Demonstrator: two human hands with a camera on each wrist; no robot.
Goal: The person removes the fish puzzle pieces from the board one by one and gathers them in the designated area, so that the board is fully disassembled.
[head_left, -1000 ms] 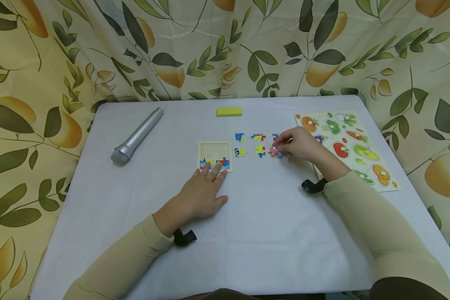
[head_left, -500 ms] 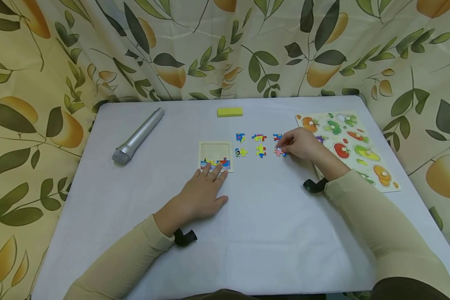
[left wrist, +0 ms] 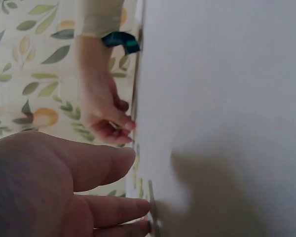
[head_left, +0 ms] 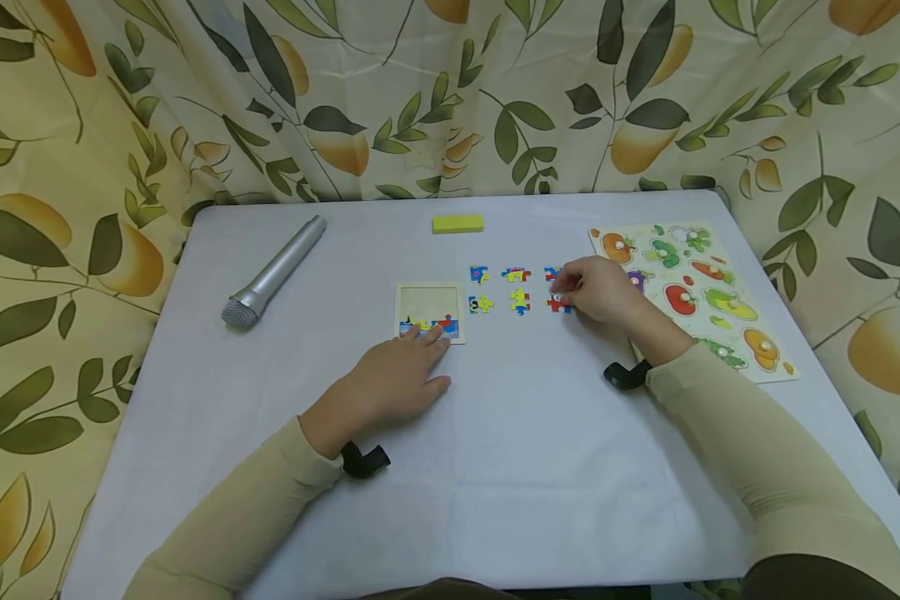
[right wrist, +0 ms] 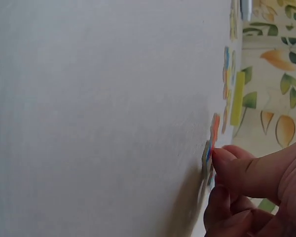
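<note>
My left hand (head_left: 386, 379) lies with its fingers extended, fingertips on the lower edge of a small square wooden puzzle tray (head_left: 461, 308). Colourful jigsaw pieces (head_left: 429, 327) fill the tray's bottom strip, partly hidden by those fingers. Right of the tray, loose jigsaw pieces stand in two rows, among them a yellow and blue piece (head_left: 520, 301). My right hand (head_left: 603, 292) pinches a red and blue jigsaw piece (head_left: 558, 306) at the right end of the near row. In the right wrist view the thumb presses on this piece (right wrist: 215, 129), low against the tabletop.
A silver microphone (head_left: 273, 275) lies at the left. A yellow block (head_left: 457, 224) sits near the back edge. The vegetable picture board (head_left: 708, 287) lies under and beyond my right forearm. Patterned curtains hang behind the white table (head_left: 510, 475).
The red and blue piece has shifted slightly right and now looks flatter, with my right hand still at it. My left hand has drawn back slightly, its fingertips still at the tray.
</note>
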